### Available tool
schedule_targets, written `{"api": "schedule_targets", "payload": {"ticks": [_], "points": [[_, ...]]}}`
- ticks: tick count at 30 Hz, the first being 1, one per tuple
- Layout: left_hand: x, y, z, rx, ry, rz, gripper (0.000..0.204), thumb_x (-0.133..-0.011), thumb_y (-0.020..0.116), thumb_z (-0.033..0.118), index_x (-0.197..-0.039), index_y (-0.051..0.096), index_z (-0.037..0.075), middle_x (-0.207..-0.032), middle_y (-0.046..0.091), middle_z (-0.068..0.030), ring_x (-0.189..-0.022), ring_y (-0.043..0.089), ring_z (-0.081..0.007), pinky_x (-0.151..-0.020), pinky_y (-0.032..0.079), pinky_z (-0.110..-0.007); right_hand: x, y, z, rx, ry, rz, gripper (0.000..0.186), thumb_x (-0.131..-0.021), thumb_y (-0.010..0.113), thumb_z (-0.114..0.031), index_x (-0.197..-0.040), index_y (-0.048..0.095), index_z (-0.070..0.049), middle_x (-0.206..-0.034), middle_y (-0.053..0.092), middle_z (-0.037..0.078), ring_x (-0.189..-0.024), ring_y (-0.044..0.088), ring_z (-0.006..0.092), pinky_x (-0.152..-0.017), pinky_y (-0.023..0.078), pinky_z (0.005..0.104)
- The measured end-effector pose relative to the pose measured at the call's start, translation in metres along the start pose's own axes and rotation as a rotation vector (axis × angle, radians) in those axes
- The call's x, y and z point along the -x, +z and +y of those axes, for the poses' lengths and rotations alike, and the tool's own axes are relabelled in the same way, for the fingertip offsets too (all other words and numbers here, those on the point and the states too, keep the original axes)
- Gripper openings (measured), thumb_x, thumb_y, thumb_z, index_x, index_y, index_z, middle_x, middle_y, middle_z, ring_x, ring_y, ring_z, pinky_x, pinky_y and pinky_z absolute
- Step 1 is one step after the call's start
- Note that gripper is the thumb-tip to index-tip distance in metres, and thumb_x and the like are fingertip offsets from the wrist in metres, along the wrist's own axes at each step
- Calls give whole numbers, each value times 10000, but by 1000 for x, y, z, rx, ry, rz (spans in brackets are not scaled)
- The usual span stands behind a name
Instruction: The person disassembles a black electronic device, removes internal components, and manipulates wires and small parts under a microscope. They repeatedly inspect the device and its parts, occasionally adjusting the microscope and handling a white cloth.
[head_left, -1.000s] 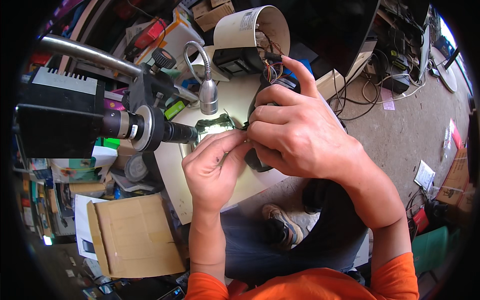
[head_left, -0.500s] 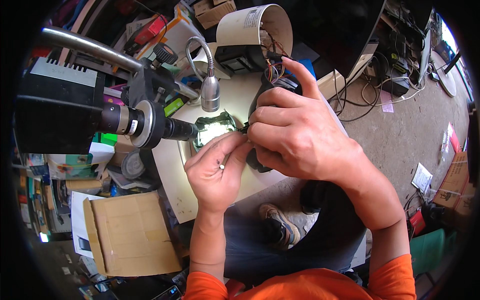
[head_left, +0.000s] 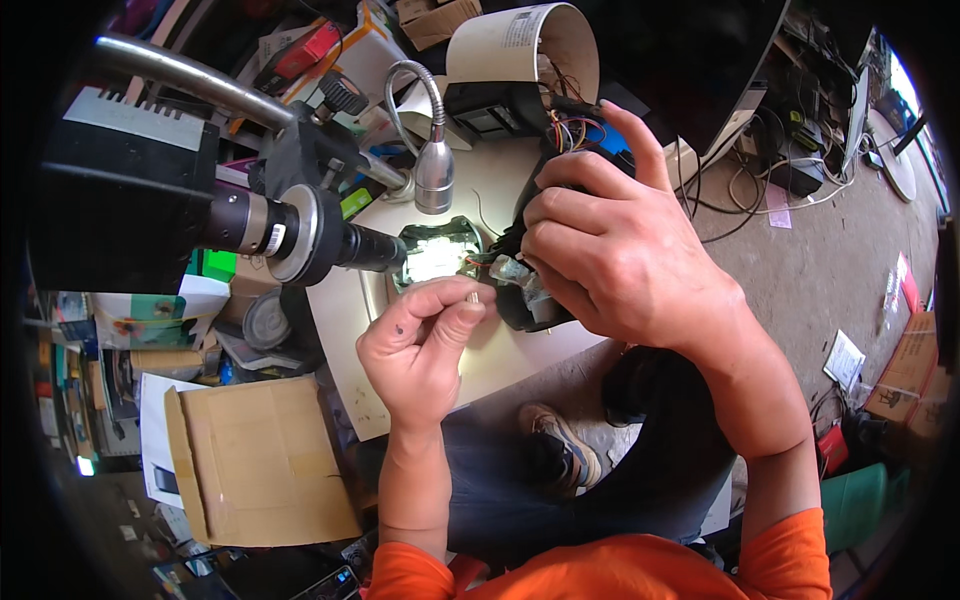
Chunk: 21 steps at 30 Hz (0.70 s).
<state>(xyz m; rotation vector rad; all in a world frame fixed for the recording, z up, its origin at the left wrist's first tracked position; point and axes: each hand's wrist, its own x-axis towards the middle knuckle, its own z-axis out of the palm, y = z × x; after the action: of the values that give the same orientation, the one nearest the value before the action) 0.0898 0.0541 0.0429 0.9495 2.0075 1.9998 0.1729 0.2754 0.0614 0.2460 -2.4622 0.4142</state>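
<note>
My left hand point(head_left: 420, 345) pinches a small pale piece point(head_left: 474, 297), like a short pin or tube, between thumb and forefinger. My right hand point(head_left: 625, 255) curls over a black plastic housing point(head_left: 520, 312), its forefinger stretched up towards bundled coloured wires point(head_left: 568, 132). Whatever its other fingertips hold is hidden. A crumpled, translucent bit point(head_left: 508, 270) shows beside them. Just beyond my left hand lies an open dark casing point(head_left: 462, 232), its inside glaring white under the lamp. Thin red wires run from it towards the black housing.
A microscope camera on a metal arm point(head_left: 350, 245) reaches in from the left, close to the casing. The gooseneck lamp point(head_left: 434, 175) hangs over the white tabletop point(head_left: 375, 400). A white cylinder point(head_left: 500, 45) lies behind; a cardboard box point(head_left: 265, 465) stands lower left.
My hands have drawn apart: the right moved right, the left slightly down and left. The red wires, translucent bit and lower black housing are now exposed between them.
</note>
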Motion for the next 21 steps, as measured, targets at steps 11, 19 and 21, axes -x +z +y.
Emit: {"api": "schedule_targets", "payload": {"ticks": [11, 19, 21], "points": [[13, -27, -25, 947, -346, -235, 204, -977, 738, 144, -1137, 696, 25, -1045, 707, -124, -868, 673, -193, -774, 581, -302, -1, 5, -6, 101, 40, 37, 98, -769, 805, -130, -838, 735, -135, -1039, 666, -11, -1187, 617, 216, -1223, 225, 644], [19, -29, -27, 911, -357, -234, 197, -964, 752, 134, -1130, 721, 34, -1042, 725, -131, -876, 689, -196, -771, 583, -304, 1, 5, -6, 60, 38, 29, 134, -754, 818, -136, -852, 736, -95, -1105, 675, 24, -1259, 597, 259, -1221, 215, 657], [20, -32, -26, 873, -368, -225, 195, -959, 757, 130, -1127, 727, 36, -1034, 727, -133, -872, 691, -196, -766, 583, -307, 1, 2, -6, 55, 37, 12, 143, -753, 813, -125, -870, 740, -90, -1118, 676, 28, -1266, 595, 262, -1225, 208, 656]]}}
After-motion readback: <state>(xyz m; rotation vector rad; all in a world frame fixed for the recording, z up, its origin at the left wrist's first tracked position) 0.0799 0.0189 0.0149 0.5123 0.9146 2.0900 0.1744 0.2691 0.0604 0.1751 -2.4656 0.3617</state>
